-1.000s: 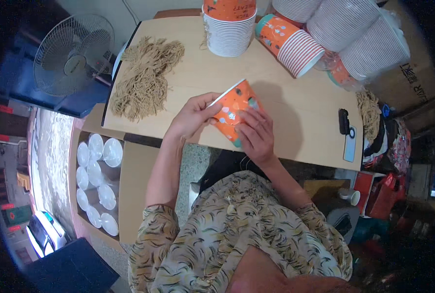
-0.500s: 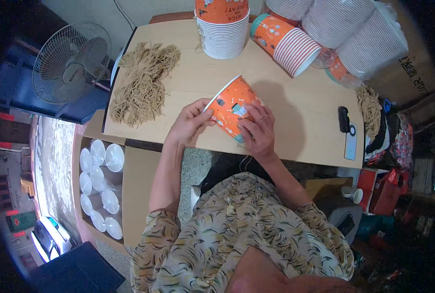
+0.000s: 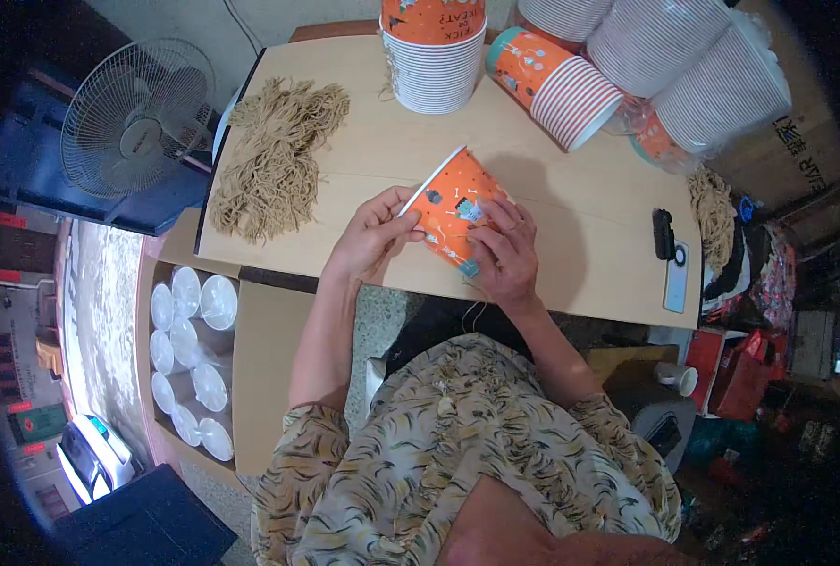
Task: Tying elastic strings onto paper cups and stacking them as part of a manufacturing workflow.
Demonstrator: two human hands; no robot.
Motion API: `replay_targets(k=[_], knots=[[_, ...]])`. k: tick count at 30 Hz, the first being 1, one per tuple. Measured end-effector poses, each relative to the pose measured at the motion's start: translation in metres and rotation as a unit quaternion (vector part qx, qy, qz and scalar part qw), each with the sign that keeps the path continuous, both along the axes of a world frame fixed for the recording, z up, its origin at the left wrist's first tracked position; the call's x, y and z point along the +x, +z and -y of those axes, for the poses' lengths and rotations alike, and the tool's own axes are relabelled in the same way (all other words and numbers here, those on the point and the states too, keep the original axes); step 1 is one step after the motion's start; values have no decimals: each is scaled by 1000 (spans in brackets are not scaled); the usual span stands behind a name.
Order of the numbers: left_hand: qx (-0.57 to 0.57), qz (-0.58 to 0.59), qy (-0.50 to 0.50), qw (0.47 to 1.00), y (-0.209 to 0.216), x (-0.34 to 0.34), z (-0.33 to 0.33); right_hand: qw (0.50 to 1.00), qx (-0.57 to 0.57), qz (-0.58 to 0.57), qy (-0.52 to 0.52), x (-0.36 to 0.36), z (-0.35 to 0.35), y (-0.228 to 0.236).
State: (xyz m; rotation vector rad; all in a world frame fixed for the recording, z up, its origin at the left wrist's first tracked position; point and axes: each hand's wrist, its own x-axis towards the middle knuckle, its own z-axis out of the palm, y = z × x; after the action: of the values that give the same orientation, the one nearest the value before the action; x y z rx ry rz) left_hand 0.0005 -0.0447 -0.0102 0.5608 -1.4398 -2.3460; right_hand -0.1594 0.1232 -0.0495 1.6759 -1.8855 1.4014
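Note:
Over the table's near edge I hold an orange paper bucket (image 3: 450,201) with a white rim and small printed figures, tilted with its mouth toward the upper left. My left hand (image 3: 379,232) pinches the rim between thumb and fingers. On the other side, my right hand (image 3: 507,250) rests bent fingers against the bucket's wall near its teal base. Beyond it stands an upside-down stack of like buckets (image 3: 434,71). A second stack (image 3: 557,90) lies on its side at the far right. At the table's left lies a heap of tan cords (image 3: 274,156).
More wrapped bucket stacks (image 3: 722,80) crowd the back right. A black object (image 3: 663,233) and a phone-like device (image 3: 677,276) lie near the right edge. Left of the table are a fan (image 3: 140,123) and a carton (image 3: 260,377) with several clear-wrapped stacks. More cords (image 3: 713,217) hang at right.
The bucket has turned very slightly in my hands, and my right fingers have shifted a little to the right along its wall. My left grip stays much the same.

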Motion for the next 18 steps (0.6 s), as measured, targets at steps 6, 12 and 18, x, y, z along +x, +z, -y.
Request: replay_targets(k=[6, 12, 18], knots=[[-15, 66, 34, 997, 6, -9, -6, 1000, -14, -10, 2, 0, -1, 0], [-53, 77, 80, 992, 0, -11, -12, 1000, -9, -9, -9, 3, -4, 1], [-190, 13, 102, 976, 8, -8, -30, 998, -27, 54, -1, -9, -12, -1]])
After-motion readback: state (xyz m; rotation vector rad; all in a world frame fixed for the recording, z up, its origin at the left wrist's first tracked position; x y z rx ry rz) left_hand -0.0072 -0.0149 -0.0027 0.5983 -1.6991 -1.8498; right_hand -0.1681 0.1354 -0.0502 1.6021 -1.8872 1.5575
